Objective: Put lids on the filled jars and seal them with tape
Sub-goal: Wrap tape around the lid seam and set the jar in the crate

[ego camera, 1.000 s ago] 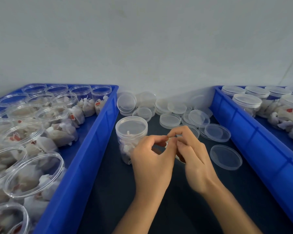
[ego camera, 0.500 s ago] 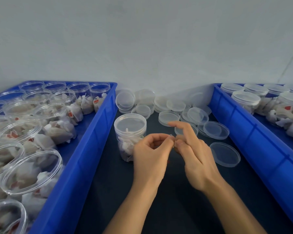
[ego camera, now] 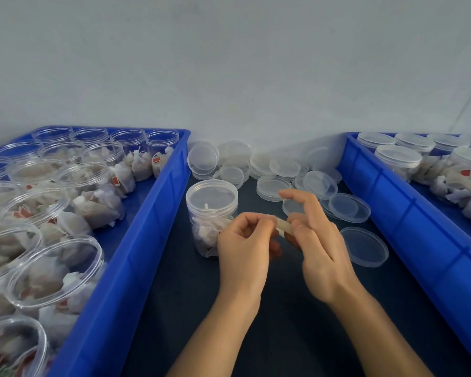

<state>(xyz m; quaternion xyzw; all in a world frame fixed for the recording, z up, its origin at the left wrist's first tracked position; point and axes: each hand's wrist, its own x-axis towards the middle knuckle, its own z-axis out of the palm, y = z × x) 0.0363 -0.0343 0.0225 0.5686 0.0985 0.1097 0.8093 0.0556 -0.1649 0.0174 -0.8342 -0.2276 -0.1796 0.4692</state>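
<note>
both the left hand (ego camera: 245, 240) and the right hand (ego camera: 314, 240) pinch a pale tape strip (ego camera: 282, 226), mostly hidden by fingers, beside the lidded jar (ego camera: 211, 213).

head-worn wide view, facing forward-down, close over hands (ego camera: 283, 246)

No legible text, brand, number or sign is found anywhere in view. Small red tags (ego camera: 115, 180) on the sachets inside the open jars (ego camera: 98, 170), well to the left of the left hand (ego camera: 244, 243), carry no readable print at this resolution.
</note>
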